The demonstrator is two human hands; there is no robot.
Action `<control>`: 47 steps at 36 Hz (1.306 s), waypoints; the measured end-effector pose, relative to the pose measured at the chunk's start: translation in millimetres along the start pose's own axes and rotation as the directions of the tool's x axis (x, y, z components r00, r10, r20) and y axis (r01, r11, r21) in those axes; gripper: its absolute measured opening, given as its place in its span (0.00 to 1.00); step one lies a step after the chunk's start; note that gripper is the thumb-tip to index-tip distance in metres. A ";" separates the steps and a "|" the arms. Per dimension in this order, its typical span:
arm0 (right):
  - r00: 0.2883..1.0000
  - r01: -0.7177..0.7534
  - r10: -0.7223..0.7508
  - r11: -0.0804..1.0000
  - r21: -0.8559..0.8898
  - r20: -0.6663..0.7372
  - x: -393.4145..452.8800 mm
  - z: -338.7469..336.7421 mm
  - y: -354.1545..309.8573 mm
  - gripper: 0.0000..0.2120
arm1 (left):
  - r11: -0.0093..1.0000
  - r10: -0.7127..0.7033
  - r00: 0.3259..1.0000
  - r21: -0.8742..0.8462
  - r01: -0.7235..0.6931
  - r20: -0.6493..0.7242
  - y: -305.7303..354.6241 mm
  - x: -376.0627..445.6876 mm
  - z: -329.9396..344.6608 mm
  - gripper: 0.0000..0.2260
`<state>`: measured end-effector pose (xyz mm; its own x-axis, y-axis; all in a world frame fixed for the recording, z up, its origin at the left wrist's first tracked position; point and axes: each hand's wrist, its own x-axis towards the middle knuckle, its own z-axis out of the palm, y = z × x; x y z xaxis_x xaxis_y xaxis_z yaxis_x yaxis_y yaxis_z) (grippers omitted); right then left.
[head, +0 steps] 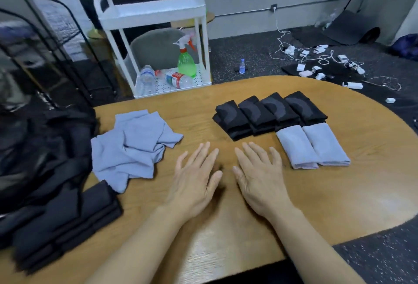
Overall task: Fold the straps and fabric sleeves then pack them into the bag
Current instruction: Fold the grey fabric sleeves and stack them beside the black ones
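**Next step: fold remaining grey sleeves**

Both hands lie flat on the table, fingers straight, holding nothing: left hand, right hand. Unfolded grey sleeves sit in a heap just left of your left hand. Take one at a time, smooth it flat, align edges, then fold to match the folded grey pair by the folded black items. Bag waits at far left w/ black straps in front.

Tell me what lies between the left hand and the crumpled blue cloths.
Only bare wooden tabletop separates the left hand from the crumpled blue cloths, per the head view.
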<state>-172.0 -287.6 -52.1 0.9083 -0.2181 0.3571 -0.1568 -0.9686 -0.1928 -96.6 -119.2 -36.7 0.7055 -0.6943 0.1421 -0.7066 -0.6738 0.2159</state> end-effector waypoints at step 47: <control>0.977 -0.211 0.165 0.791 0.574 0.132 179.6 38.5 -174.6 0.22 | 0.841 -0.469 0.807 0.098 0.532 -0.358 -197.3 74.2 -94.5 0.15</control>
<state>33.4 -153.0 10.5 0.9129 -0.3575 0.1968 -0.0930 -0.6517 -0.7527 100.3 -13.9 22.6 0.9206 -0.1539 0.3589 -0.2241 -0.9608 0.1629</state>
